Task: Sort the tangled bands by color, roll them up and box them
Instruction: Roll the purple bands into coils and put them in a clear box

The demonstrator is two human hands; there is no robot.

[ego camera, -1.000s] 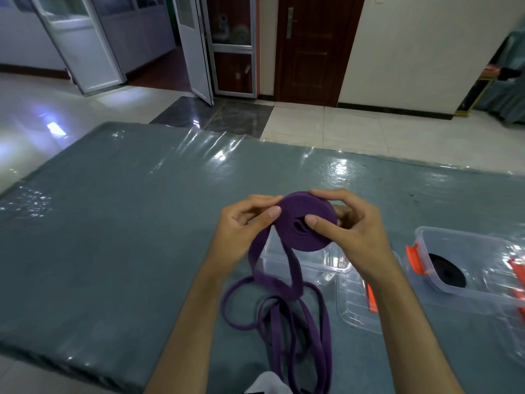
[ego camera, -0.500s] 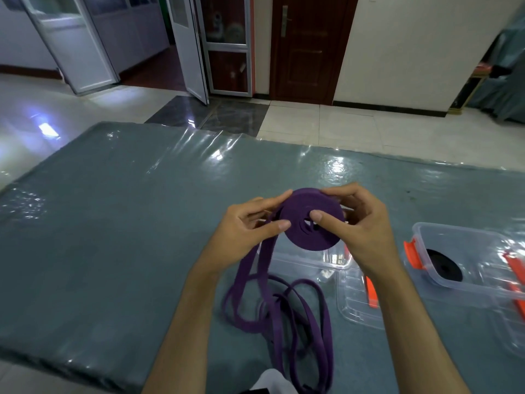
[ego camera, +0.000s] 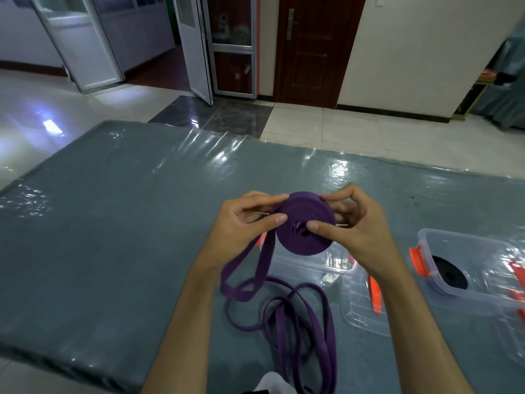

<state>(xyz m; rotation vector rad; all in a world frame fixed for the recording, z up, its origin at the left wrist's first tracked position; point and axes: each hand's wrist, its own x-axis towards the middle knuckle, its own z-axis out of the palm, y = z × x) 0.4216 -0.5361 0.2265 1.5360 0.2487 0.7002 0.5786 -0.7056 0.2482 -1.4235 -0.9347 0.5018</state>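
Here the purple band roll point(ego camera: 305, 223) is held up at the centre of the frame, above the tabletop point(ego camera: 113, 223), its flat face turned to the camera. The right hand point(ego camera: 360, 231) pinches it, thumb on the hub and fingers behind; the left hand point(ego camera: 244, 223) pinches its left edge, where the loose tail point(ego camera: 298, 322) leaves downward into a tangle at lower centre. So the feeding side is probably the left. A clear box point(ego camera: 312, 263) waits just under the roll; another box point(ego camera: 466, 265), at right, holds a black roll point(ego camera: 449, 271).

Two bare forearms, no sleeves, white garment point(ego camera: 272, 383) at bottom edge
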